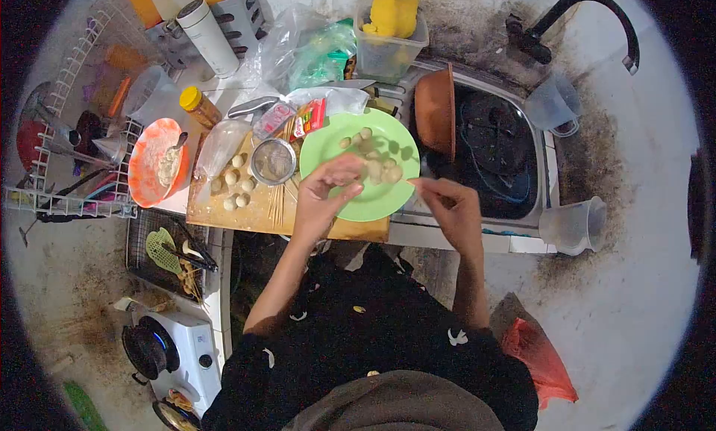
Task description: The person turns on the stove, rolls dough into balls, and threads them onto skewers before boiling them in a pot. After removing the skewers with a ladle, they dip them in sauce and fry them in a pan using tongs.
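One left hand [332, 186] half-curled above a green plate [373, 205], one right hand [453, 209] pinched at its edge, what they hold unclear

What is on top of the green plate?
Small pale balls lie on the green plate. The left hand hides part of it, so I cannot tell what lies beneath that hand.

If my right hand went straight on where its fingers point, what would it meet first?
Your right hand would likely meet the small pale round balls over the light-green round plate, though the hand's height is unclear.
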